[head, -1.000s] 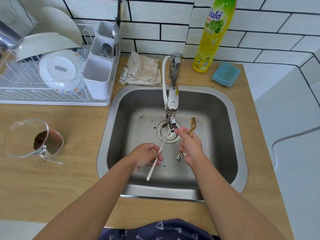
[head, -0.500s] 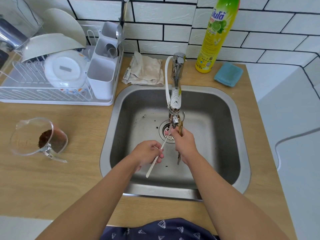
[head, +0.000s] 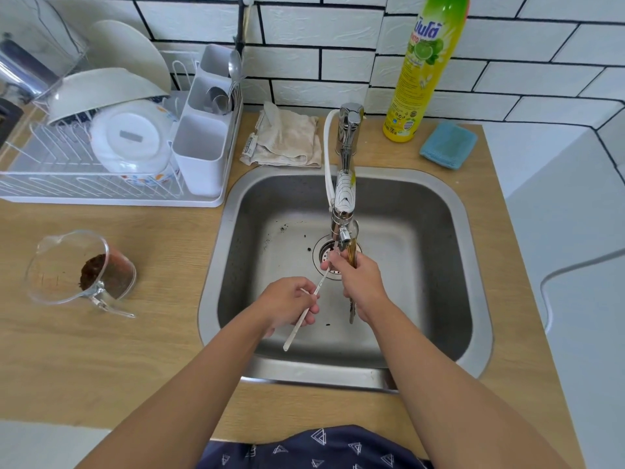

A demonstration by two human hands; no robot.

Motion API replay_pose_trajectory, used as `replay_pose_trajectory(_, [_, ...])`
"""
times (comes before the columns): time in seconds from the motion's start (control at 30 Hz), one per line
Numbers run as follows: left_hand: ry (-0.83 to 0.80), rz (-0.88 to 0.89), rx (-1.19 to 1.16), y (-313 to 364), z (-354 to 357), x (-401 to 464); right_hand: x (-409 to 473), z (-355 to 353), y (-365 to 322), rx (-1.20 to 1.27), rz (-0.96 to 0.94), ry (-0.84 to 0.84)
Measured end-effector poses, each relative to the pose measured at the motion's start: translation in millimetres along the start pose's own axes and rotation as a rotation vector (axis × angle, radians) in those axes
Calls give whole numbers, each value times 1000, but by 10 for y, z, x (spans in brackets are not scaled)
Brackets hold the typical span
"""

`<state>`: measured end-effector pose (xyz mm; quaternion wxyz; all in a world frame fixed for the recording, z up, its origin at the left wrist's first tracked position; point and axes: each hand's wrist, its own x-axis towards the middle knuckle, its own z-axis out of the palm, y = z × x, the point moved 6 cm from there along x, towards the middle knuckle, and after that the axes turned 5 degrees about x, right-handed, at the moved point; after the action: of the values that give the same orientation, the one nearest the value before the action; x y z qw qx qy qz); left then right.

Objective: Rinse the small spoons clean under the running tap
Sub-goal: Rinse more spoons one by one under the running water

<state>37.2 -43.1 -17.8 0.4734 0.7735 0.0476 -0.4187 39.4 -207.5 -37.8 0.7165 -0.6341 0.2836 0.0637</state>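
Over the steel sink point(head: 436, 353), my left hand point(head: 287, 304) pinches a thin white plastic spoon point(head: 302, 318) whose bowl end points up toward the tap outlet. My right hand point(head: 362, 286) grips a bunch of small metal and gold-coloured spoons point(head: 352, 255), bowls up right under the chrome tap point(head: 345, 198), handles sticking out below the fist. My right fingertips touch the white spoon's bowl end just above the drain point(head: 326, 255). Water flow is hard to make out.
A white dish rack point(head: 101, 194) with bowls, plates and a cutlery caddy point(head: 203, 154) stands at the left. A measuring jug with coffee grounds point(head: 81, 272) lies on the wooden counter. A folded cloth point(head: 287, 140), yellow dish soap bottle point(head: 422, 69) and blue sponge point(head: 448, 145) sit behind the sink.
My right hand carried the bunch of spoons leftward from beside the tap to directly under its outlet, meeting the white spoon's tip. My left hand stayed nearly still.
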Motion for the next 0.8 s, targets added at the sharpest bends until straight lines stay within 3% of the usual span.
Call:
replay_pose_trajectory(0.27, [-47,-53,0,-9,-39,-54,-4,66,49,115,55,-166])
replay_pose_trajectory(0.5, [-121,-57,-45,-29,20,-122,33,8,80,139,88,-60])
replay_pose_trajectory(0.7, [-149,-52,-174,-94,40,-57,-31,0,92,202,91,-166])
replay_pose_trajectory(0.8, [-146,-16,-191,-70,53,36,-16,-79,48,188,61,-74])
